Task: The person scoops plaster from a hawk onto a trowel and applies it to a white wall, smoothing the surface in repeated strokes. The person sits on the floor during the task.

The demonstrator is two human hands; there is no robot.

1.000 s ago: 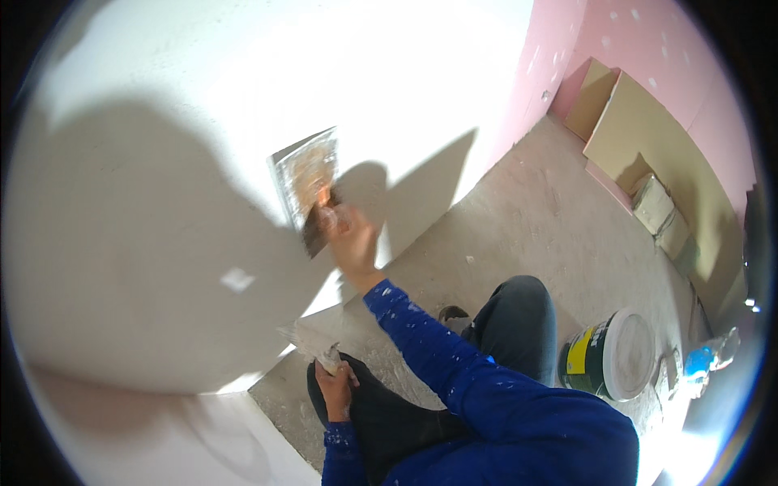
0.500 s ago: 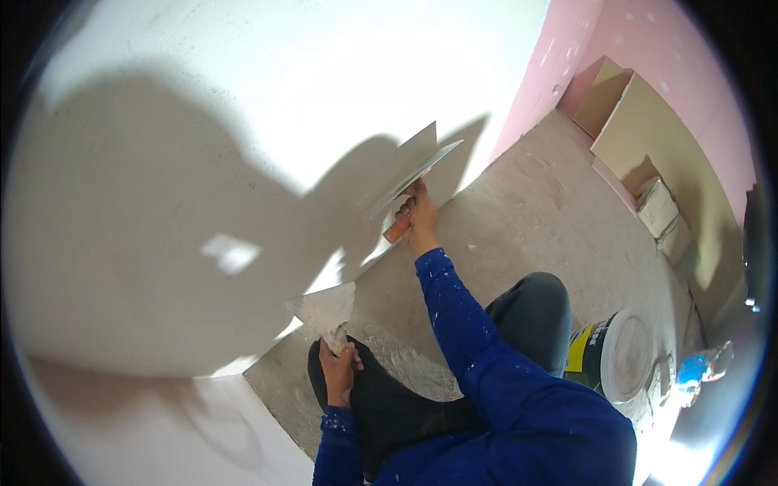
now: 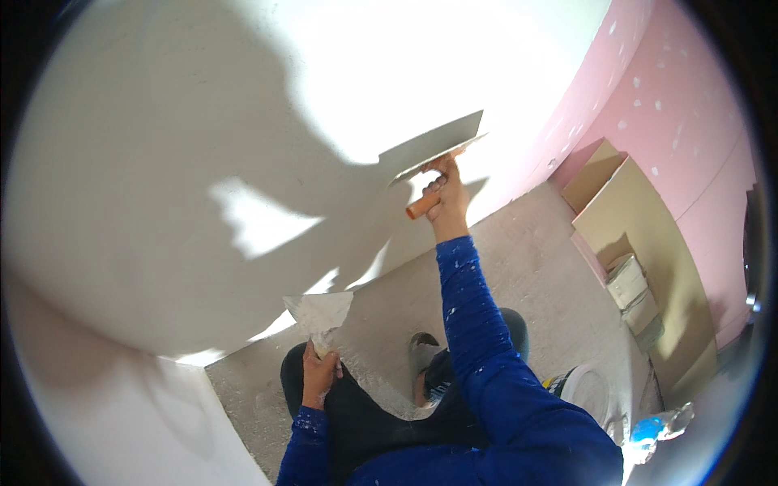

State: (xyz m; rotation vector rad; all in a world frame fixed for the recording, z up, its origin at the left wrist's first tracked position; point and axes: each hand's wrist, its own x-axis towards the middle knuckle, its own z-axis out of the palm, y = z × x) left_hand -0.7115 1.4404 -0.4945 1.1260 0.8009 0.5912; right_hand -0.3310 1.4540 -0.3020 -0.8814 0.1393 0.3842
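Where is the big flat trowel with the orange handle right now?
In the head view, the trowel is up in the right hand, pressed against the white wall, near the pink wall.

Harsh glare, deep shadows, fisheye warp

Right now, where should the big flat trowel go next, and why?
Probably a slow pull across the white wall. The right hand holds the trowel by its orange handle with the blade against the wall, while the left hand keeps the plaster-smeared putty knife low.
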